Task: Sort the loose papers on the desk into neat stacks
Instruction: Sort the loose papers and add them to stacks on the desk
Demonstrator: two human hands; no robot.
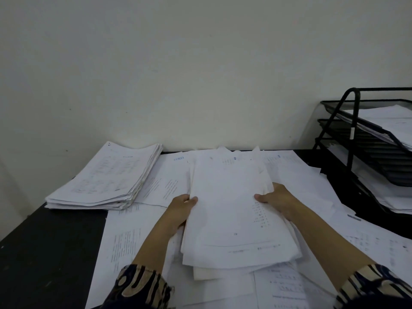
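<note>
Head view. Both forearms reach forward from the lower edge of the frame, patterned dark-and-tan sleeves pushed back to around the elbow. The left hand [181,208] grips the left edge of a bundle of papers [231,210], thumb lying flat on the top sheet, remaining fingers curled underneath (hidden by the paper). The right hand [276,198] grips the right edge of the same bundle in mirror fashion: thumb on top pointing inward, fingers wrapped under and out of sight. Wrists roughly level, hands about opposite each other at mid-length of the bundle.

The bundle sits at centre, its far end tipped toward the wall; edges are uneven, several sheets sticking out at the near end. Whether its near end touches the sheets below cannot be told.

Beneath and around it, loose sheets [334,190] are spread over most of the black bench [49,253], overlapping at various angles, printed text too blurred to read.

A squared-up stack [104,179] lies at the back left of the bench, angled, well apart from the held bundle, its near corner overlapping the spread sheets.

At the far right stands a black wire tray rack [356,121] with tiers, papers in the top and bottom tiers. Plain pale wall [178,63] behind.
</note>
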